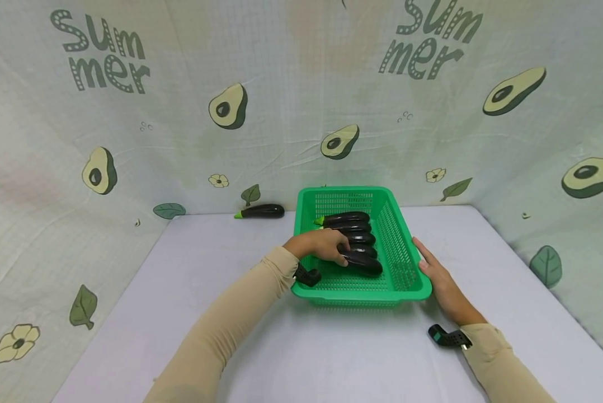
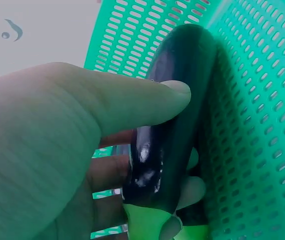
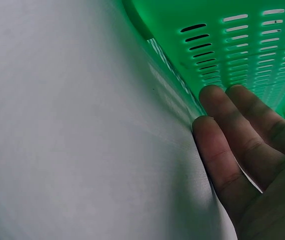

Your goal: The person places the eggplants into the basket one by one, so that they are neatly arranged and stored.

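My left hand [image 1: 323, 244] reaches into a green perforated plastic basket [image 1: 354, 295] and grips the nearest eggplant [image 1: 366, 265]. In the left wrist view, the thumb lies across the dark, glossy eggplant [image 2: 175, 150] and the fingers curl beneath it; its green stem end points toward the bottom of the view. Several more eggplants [image 1: 347, 218] lie side by side in the basket, partly hidden by this hand. My right hand [image 1: 447, 294] rests against the basket's right side. In the right wrist view, its extended fingers [image 3: 247, 135] touch the outer wall.
Another eggplant [image 1: 263, 211] lies on the white tabletop [image 1: 221, 246], left of the basket near the back edge. Behind the table hangs a cloth [image 1: 281, 67] printed with avocados and leaves. Each wrist wears a black strap [image 1: 450, 337].
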`<state>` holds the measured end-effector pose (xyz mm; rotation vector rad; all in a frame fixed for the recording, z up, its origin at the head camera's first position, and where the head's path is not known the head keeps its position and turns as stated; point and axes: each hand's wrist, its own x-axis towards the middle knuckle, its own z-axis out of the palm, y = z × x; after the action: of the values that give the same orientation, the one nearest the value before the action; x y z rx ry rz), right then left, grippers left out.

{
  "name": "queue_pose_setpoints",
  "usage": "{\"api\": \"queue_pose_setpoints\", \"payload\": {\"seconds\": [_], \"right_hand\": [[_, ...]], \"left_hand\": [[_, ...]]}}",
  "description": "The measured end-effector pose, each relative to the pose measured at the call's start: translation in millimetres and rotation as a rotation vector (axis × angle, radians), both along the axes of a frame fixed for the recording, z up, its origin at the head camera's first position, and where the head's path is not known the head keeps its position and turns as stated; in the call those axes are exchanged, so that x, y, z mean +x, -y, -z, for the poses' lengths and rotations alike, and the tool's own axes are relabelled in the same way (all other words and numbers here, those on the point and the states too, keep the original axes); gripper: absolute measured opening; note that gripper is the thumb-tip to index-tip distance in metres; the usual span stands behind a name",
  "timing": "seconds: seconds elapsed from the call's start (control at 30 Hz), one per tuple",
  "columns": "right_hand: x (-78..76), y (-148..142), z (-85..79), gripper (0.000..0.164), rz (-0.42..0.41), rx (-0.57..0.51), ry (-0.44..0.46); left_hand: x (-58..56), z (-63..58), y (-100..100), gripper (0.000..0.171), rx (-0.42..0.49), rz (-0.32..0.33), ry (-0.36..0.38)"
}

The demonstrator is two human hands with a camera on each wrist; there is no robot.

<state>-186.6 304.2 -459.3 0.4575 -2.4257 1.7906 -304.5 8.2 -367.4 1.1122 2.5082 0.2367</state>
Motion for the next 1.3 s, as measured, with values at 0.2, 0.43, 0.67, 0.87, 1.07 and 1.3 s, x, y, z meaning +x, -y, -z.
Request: {"api": "queue_pose_setpoints", "payload": {"seconds": [0.2,0.43,0.67,0.87,1.07,1.3], "right_hand": [[0.3,0.2,0.2,0.055,0.002,0.005,-0.004],[-0.3,-0.3,2.8,0.055,0.005,0.018,-0.006],[-0.5,-0.1,4.1,0.054,0.000,0.020,0.001],[-0.5,-0.5,1.3,0.055,0.012,0.022,0.005],[-1.1,0.0,0.3,0.056,0.009,0.023,-0.001],[-0.2,0.1,1.5,0.055,0.001,0.018,0.007]], "left_hand": [[1.6,-1.3,0.4,0.042,-0.038,-0.021,-0.032],[3.5,0.0,1.4,0.041,-0.041,-0.045,-0.022],[5.9,0.0,2.0,0.040,-0.038,-0.058,-0.006],[6.2,-2.7,1.4,0.037,-0.009,-0.068,-0.002],[4.1,-2.2,3.2,0.036,0.011,-0.071,-0.015],[2.9,-9.4,11.2,0.034,0.037,-0.043,-0.008]]}}
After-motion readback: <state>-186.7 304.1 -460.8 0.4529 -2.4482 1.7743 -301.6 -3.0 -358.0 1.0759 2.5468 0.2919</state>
